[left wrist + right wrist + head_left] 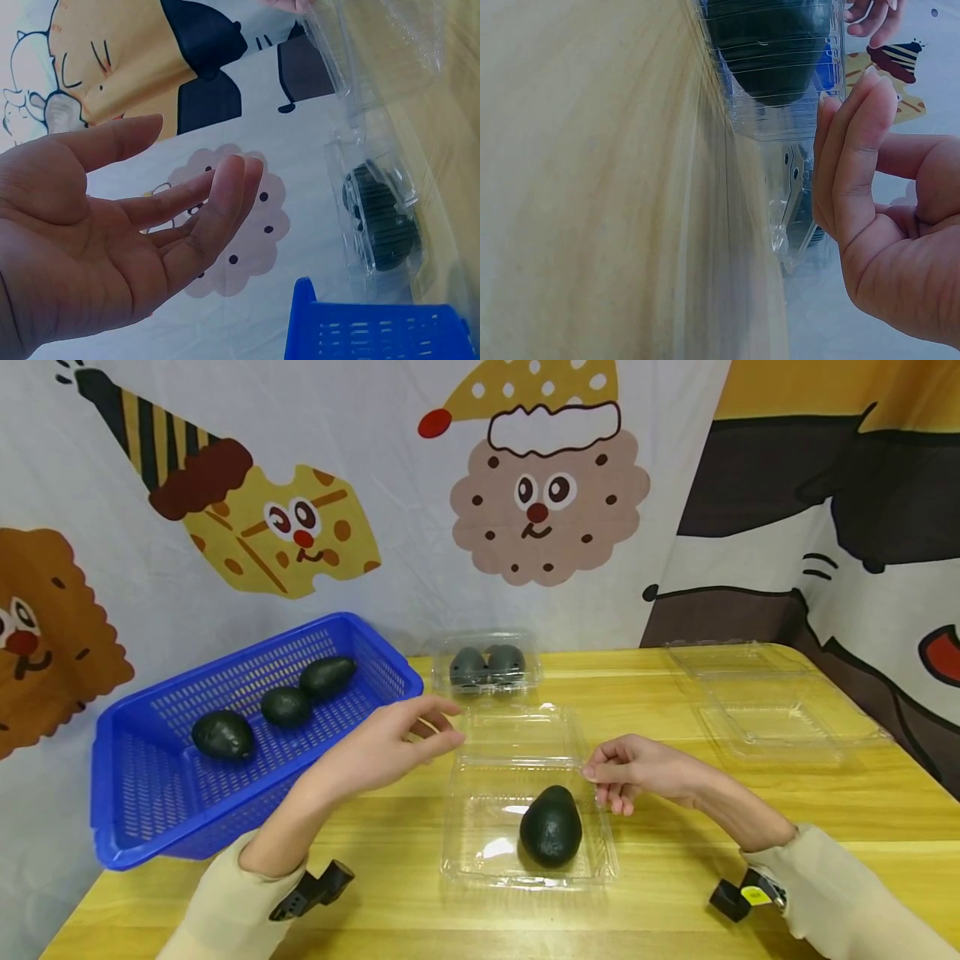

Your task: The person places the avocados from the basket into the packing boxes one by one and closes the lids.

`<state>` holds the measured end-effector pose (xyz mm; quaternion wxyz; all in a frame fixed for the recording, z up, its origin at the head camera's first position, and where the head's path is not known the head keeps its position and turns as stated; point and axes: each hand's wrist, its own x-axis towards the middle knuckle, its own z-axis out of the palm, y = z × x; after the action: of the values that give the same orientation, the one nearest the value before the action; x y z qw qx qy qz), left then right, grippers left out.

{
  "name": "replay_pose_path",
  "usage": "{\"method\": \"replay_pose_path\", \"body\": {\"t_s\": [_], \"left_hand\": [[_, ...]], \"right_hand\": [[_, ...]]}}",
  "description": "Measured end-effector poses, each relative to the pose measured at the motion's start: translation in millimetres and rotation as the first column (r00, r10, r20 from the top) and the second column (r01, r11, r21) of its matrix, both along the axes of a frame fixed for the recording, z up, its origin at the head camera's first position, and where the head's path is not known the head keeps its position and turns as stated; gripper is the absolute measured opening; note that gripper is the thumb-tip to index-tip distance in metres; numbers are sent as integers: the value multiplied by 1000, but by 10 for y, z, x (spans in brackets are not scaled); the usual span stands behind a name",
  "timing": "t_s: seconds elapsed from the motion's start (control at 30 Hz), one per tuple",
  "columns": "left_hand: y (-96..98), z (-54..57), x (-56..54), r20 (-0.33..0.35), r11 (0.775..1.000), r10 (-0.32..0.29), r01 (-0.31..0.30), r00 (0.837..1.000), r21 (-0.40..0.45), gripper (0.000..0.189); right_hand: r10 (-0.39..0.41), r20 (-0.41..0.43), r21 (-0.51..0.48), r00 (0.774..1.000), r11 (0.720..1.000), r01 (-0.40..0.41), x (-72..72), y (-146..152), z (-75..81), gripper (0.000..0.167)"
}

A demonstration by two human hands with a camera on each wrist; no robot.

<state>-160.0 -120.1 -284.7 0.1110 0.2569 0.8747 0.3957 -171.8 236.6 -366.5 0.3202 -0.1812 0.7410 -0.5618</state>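
Note:
A clear plastic clamshell container (480, 852) lies opened out on the table, its lid (517, 731) folded back behind the base. One dark green avocado (551, 827) sits in the right half of the base; the right wrist view shows this avocado (769, 45) through the ribbed wall. My right hand (637, 772) pinches the container's right edge near the hinge, thumb and fingertips right at the rim. To the left of the lid, my left hand (397, 739) hovers with fingers loosely bent and nothing in them; its palm (97, 247) shows bare in the left wrist view.
A blue plastic basket (172, 810) with 3 avocados (223, 735) stands at the left. Behind the lid is a closed clamshell (487, 664) holding two avocados. More opened clear containers (780, 718) lie at the back right. A printed cloth (405, 527) hangs behind the table.

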Motion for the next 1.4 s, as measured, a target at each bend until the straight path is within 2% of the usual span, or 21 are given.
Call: {"method": "replay_pose_path", "body": {"t_s": [0.47, 0.93, 1.13, 1.4], "left_hand": [[-200, 140, -23, -75, 994, 98, -101, 992, -36, 45], [-582, 377, -54, -37, 978, 210, -209, 977, 12, 55], [-690, 392, -80, -77, 969, 245, -247, 966, -17, 59], [-782, 384, -120, -79, 953, 293, -297, 953, -55, 62]], "right_hand": [[-2, 10, -3, 1000, 1000, 3, 5, 7, -6, 33], [-11, 8, 2, 1000, 1000, 11, 6, 10, 8, 34], [-7, 6, 8, 1000, 1000, 7, 8, 13, 7, 34], [-5, 6, 2, 1000, 1000, 5, -3, -2, -3, 34]]}}
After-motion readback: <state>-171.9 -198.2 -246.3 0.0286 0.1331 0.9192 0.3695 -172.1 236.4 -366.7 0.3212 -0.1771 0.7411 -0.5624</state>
